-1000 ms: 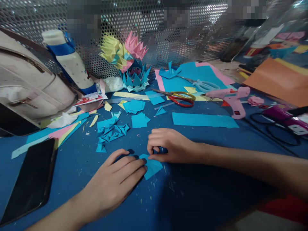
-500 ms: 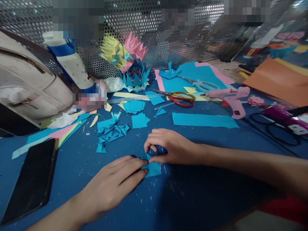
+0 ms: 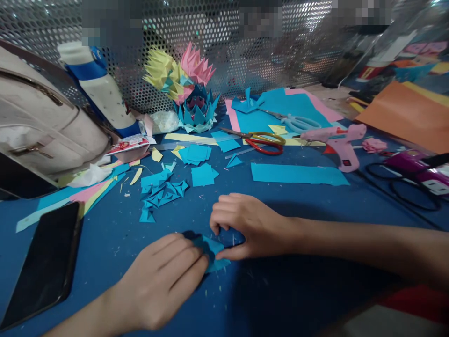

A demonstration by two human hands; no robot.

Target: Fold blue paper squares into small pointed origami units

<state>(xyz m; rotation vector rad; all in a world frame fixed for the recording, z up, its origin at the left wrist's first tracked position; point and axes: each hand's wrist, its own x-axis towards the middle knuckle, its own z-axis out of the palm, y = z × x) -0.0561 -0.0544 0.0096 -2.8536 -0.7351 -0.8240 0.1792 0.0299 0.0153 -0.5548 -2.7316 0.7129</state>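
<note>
A small square of blue paper (image 3: 219,266), partly bent up, lies on the blue table between my two hands. My left hand (image 3: 163,276) is closed over the paper's left side, with its fingers curled and the fingertips hidden. From the right, my right hand (image 3: 245,227) has its thumb on the paper's right part; its other fingers are curled in above. Beyond the hands sits a cluster of folded blue paper pieces (image 3: 166,194). Flat blue squares (image 3: 203,175) lie just behind it.
Farther back are red-and-yellow-handled scissors (image 3: 264,142), light-blue scissors (image 3: 301,122), a pink glue gun (image 3: 347,140) and a paper flower (image 3: 198,110). A blue strip (image 3: 298,174) lies behind my right arm. On the left are a phone (image 3: 44,262), a bag (image 3: 45,117) and a bottle (image 3: 101,89).
My left hand's fingers have curled in from lying flatter on the paper. The right hand has moved slightly nearer to me. The paper has shifted and bent up.
</note>
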